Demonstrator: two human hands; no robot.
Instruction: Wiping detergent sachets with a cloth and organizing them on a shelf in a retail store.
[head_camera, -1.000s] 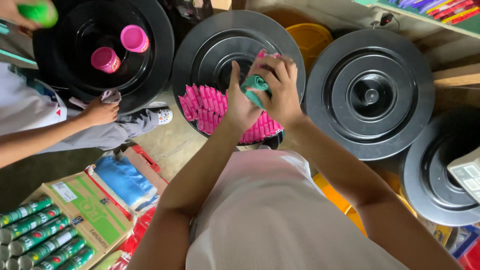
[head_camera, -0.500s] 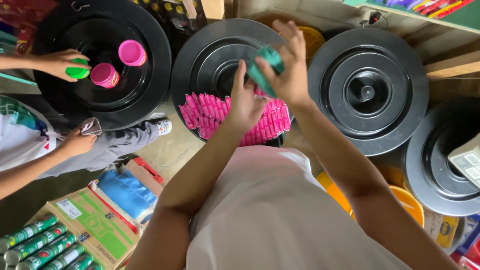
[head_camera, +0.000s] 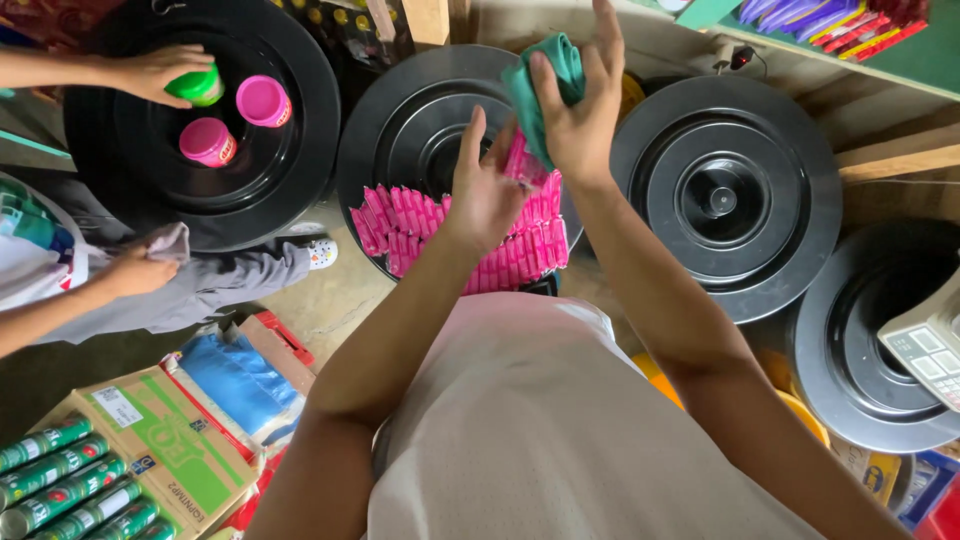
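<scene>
My right hand (head_camera: 580, 110) is raised over a round black lid (head_camera: 420, 110) and grips a green cloth (head_camera: 545, 85). My left hand (head_camera: 485, 190) hovers just below it with fingers spread, holding nothing, above rows of pink sachets (head_camera: 420, 225) laid on that lid. At the far left another person's hand (head_camera: 150, 70) rests on a green tub (head_camera: 197, 86) standing on a second black lid (head_camera: 290, 150), beside two pink tubs (head_camera: 262, 100). That person's other hand (head_camera: 135, 270) holds a pale cloth (head_camera: 170, 240).
Two more black lids (head_camera: 730, 190) sit to the right, one bearing a white weighing scale (head_camera: 925, 345). A cardboard box (head_camera: 170, 450), several green cans (head_camera: 60, 480) and a blue packet (head_camera: 235, 385) lie at lower left. A green shelf (head_camera: 840, 50) with coloured packets is at top right.
My right hand has lifted the green cloth up and away from the pink sachets. The other person's hand brought the green tub down onto the left lid beside the pink tubs.
</scene>
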